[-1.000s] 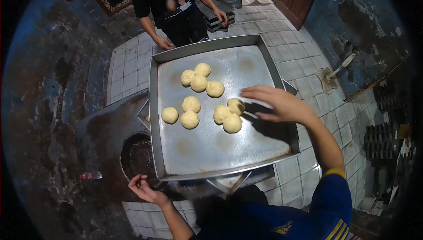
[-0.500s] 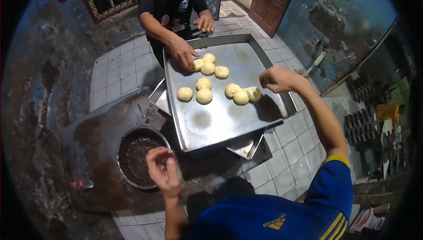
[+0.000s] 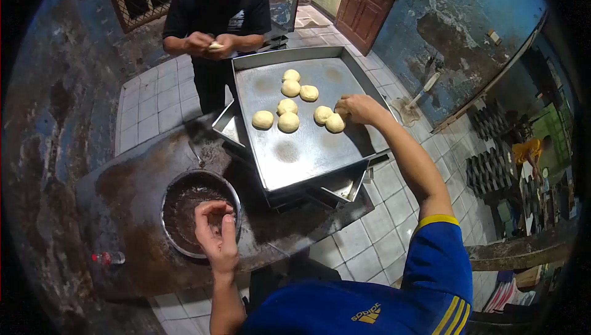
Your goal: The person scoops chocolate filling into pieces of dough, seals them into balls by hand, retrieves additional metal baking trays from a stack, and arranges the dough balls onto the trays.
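The left hand [image 3: 217,236] hangs over a bowl [image 3: 164,218], fingers curled, seemingly holding nothing. Rightward, the dough balls [image 3: 288,122] sit on the tray [image 3: 320,153]; where they touch, they could stick and tear when parted, and a hard pinch could dent them. Being round, they show no long axis, though the rightmost pair [image 3: 335,124] lines up slanting down rightward. Beside it, the right hand [image 3: 346,110] bends downward; whether it grasps dough, I cannot tell.

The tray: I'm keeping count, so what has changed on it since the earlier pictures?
A co-worker has taken the top cluster's left ball and now holds dough. The right hand has moved to the right cluster, hiding where its third ball lay. The other balls stayed put.
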Demonstrator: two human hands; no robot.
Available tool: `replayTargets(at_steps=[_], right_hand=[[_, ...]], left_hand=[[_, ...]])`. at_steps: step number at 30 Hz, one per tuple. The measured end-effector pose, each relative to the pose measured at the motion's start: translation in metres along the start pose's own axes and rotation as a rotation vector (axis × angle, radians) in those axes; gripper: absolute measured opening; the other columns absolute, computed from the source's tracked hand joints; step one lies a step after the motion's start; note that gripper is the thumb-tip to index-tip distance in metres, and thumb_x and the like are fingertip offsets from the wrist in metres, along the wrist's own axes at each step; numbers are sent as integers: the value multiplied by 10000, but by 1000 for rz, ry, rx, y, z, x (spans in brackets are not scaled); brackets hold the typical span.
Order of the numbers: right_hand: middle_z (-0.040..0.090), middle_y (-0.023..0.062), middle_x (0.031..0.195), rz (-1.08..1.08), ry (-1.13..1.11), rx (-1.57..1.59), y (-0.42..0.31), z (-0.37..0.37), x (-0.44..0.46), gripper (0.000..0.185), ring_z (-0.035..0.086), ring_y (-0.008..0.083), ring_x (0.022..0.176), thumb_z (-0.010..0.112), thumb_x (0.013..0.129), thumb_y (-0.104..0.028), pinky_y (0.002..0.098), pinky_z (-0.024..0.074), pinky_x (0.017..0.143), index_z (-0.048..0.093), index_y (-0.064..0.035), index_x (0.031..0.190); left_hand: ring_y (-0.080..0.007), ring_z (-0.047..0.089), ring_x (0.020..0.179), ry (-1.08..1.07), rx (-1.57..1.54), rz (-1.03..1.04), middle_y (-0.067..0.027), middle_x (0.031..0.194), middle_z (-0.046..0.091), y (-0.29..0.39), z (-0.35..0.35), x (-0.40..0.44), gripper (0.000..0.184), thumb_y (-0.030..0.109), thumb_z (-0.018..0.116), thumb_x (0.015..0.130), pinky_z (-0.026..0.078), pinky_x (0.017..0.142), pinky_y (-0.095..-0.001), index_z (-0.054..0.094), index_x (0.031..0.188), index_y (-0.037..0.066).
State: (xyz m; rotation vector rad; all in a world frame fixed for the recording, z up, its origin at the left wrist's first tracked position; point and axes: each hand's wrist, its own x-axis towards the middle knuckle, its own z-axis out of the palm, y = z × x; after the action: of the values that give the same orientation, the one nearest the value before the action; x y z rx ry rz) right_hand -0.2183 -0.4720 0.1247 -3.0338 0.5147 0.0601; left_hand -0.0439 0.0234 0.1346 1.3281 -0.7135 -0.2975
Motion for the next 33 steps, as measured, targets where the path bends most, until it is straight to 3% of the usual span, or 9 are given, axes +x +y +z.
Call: replayTargets(at_steps=[3,9,13,16,19,22,25,29,33], right_hand=[[749,169,1100,108,-260,93,1,-42,-20,293,709,377,1018,744,849,-234,463,569,842,731,-72,1094],[731,47,1084,155,-88,941,-31,-78,-145,463,670,130,1008,740,911,-288,301,536,884,683,11,1259],[778,86,1106,234,49,1372,-140,-59,-179,445,732,126,984,854,884,-127,277,578,893,704,57,1260],[777,68,1055,140,293,1175,-196,-6,-171,355,731,121,940,833,862,-23,276,584,856,720,64,1187],[758,60,1031,157,284,1144,-238,-9,-164,314,711,126,970,785,872,9,290,567,901,698,66,1167],[750,109,1005,-130,380,1383,-262,-11,-154,352,704,176,980,813,874,-144,326,540,886,690,37,1149],[739,86,957,43,473,1386,-296,7,-123,294,664,128,912,807,901,-159,304,535,826,702,31,1098],[723,25,781,192,578,1532,-338,2,-89,246,603,47,724,791,963,-196,240,484,624,746,37,902],[720,1,793,129,437,1770,-368,5,-56,322,590,33,717,688,1061,-227,232,473,609,763,52,919]], left_hand=[[-144,596,1017,-29,-109,-43,-78,1110,596,9,32,-19,237,-1,593,973,485,944,-289,580,1209,0],[-219,613,1239,-268,-303,-155,-164,1303,631,4,107,-34,369,83,564,1058,487,1069,-355,507,1407,-23],[-233,595,1263,-289,-422,-334,-158,1336,618,-24,171,-31,468,321,415,1152,483,1073,-374,483,1477,-8],[-137,616,978,-245,-261,-233,-81,1091,669,-12,192,-26,436,364,403,1164,515,886,-303,652,1164,7],[-101,510,719,-2,-131,-195,1,768,551,-21,187,-20,549,432,371,1165,413,646,-285,560,820,50],[-84,469,690,205,-124,-112,9,746,505,-11,169,-21,562,474,395,1155,373,595,-282,503,785,65],[-91,536,778,341,-285,-174,-35,838,604,-20,152,-15,627,507,403,1148,449,670,-296,551,836,-16],[-67,543,802,101,-883,-335,5,874,560,7,108,-9,537,573,455,1110,465,722,-275,542,911,82],[-48,555,830,-10,-596,-264,26,905,578,-4,48,-9,364,448,530,1102,462,738,-221,544,975,106]])
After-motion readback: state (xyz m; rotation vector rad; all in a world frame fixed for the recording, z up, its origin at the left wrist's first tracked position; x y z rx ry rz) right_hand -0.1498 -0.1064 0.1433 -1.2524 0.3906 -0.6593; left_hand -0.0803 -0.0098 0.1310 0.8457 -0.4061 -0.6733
